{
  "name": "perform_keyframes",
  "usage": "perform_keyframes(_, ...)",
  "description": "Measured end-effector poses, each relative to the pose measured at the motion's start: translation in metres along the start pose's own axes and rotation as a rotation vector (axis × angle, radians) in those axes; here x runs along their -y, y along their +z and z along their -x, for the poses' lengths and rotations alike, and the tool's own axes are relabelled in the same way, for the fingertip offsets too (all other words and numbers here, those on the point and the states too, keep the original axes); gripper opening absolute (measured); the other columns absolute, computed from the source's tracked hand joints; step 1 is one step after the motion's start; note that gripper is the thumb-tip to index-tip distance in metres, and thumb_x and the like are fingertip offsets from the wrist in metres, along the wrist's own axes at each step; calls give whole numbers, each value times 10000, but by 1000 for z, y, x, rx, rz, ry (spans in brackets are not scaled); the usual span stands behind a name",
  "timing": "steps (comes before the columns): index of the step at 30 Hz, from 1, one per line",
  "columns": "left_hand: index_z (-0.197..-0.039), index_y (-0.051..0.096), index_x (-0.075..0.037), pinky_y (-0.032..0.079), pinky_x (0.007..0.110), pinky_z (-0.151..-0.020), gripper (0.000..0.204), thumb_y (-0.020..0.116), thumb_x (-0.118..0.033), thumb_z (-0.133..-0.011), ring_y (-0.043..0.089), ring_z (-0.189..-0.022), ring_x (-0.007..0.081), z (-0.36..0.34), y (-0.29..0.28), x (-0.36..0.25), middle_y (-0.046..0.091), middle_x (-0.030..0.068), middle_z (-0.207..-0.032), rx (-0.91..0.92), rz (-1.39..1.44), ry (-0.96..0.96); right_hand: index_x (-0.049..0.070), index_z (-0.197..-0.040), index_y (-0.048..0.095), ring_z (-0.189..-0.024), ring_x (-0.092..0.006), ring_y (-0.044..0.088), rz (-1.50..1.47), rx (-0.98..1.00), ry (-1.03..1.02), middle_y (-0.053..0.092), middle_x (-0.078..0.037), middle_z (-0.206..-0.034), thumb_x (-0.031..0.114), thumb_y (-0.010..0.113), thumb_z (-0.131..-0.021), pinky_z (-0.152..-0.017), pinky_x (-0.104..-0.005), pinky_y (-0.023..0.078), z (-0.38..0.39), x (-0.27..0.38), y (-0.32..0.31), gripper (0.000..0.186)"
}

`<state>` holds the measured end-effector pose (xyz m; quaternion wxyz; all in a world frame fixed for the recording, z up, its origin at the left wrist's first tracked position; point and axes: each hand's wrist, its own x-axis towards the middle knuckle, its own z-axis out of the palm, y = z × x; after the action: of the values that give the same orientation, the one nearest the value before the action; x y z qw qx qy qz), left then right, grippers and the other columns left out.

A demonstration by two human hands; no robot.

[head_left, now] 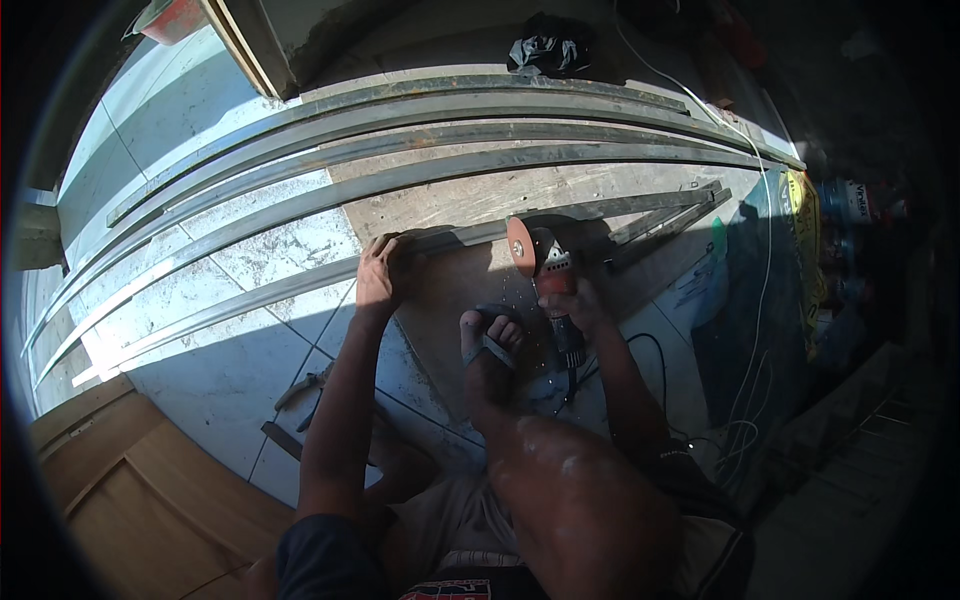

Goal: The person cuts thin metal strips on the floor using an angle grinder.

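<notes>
My right hand point(580, 303) is wrapped around the red and dark body of an angle grinder point(557, 282). The grinder's reddish-brown disc point(520, 247) stands upright against a long metal bar point(468, 236), and small bright specks show below it. Over the same bar, left of the disc, my left hand point(378, 268) is closed with its fingers curled across the top; the fingertips are partly hidden. My sandalled foot point(490, 335) rests on the floor just below the disc, close to the bar.
Several more long metal bars point(430, 160) lie beyond, across the tiles. A short angled metal piece point(665, 220) is to the right. Pliers point(300, 390) lie lower left beside a wooden panel point(150, 480). A white cable point(765, 270) trails at right; a black plastic bag point(548, 50) sits at the back.
</notes>
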<state>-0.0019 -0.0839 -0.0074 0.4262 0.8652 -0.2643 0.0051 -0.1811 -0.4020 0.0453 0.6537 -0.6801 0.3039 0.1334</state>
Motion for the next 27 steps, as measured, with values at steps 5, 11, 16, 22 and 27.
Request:
perform_keyframes(5,-1124,680,-77,465,437,-952,331,725,-237,-837,599,-1063,348,1,-3,-2,667,135,-1076,17,17,-29,49,-1133,635,-830,-128,629,-43,17,9,640,-18,-953,142,832,-699,-727,-305,533,9,5,2,486)
perform_keyframes(11,-1120,679,-71,466,436,-956,331,725,-237,-837,604,-1061,340,1,-2,0,669,132,-1083,12,-16,-11,55,-1135,607,-819,-142,623,-89,10,-45,618,-27,-956,137,829,-685,-717,-311,533,16,5,1,509)
perform_keyframes(16,-1115,679,-69,467,436,-953,329,726,-236,-836,605,-1060,336,-1,-4,-7,671,130,-1084,13,-15,-29,57,-1130,604,-807,-144,622,-71,-6,-69,616,-26,-944,140,833,-681,-715,-309,532,13,6,4,511)
perform_keyframes(22,-1119,676,-71,469,435,-947,330,724,-237,-837,611,-1052,338,-1,-4,-7,673,133,-1076,-1,-16,-2,57,-1130,612,-808,-137,630,-48,2,-15,627,-18,-925,145,843,-691,-716,-312,536,4,4,5,504)
perform_keyframes(27,-1121,675,-72,466,436,-950,332,720,-242,-840,617,-1043,343,-1,-4,-7,674,133,-1077,10,-17,-4,52,-1133,623,-825,-133,637,-50,0,-25,639,-19,-942,144,842,-701,-718,-313,540,2,0,4,493)
